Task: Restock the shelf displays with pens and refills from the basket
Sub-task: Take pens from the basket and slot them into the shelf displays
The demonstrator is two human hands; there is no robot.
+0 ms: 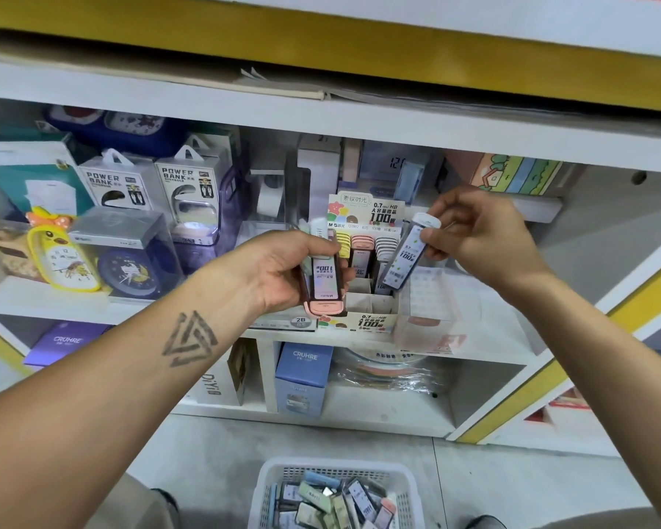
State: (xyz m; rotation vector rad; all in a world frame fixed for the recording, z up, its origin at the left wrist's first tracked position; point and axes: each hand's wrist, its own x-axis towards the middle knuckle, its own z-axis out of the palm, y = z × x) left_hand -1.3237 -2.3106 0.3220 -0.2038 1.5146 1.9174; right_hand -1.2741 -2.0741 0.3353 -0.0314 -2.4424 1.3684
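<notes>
My left hand grips a small stack of lead refill cases, the nearest one pink-capped, held just left of the cardboard display box on the middle shelf. My right hand pinches a single white-capped refill case by its top and holds it tilted over the right side of the display box. Rows of yellow, pink and white refill cases stand in the box's back slots; the front slots look bare. A white basket on the floor below holds several more refill cases.
Clocks and power bank packs fill the shelf to the left. A clear plastic box stands right of the display. Blue cartons sit on the lower shelf. The upper shelf edge overhangs my hands.
</notes>
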